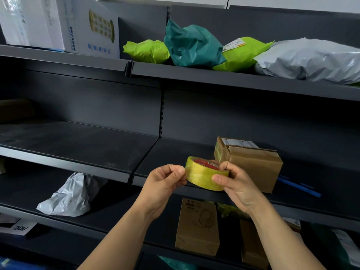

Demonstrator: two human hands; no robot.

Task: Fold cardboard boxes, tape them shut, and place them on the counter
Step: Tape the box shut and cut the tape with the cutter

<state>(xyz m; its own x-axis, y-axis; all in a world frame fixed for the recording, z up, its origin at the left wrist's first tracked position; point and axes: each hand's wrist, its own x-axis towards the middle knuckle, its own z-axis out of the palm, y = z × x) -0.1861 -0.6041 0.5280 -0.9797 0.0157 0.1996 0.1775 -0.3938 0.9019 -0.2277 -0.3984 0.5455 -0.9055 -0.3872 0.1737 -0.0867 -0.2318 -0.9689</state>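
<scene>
You are gripping the glossy, translucent yellow tape roll in your right hand, fingers curled round its rim. Your left hand is pinching its left edge, likely picking for the free end. The matte brown cardboard box is sitting just beyond, on the dark shelf.
</scene>
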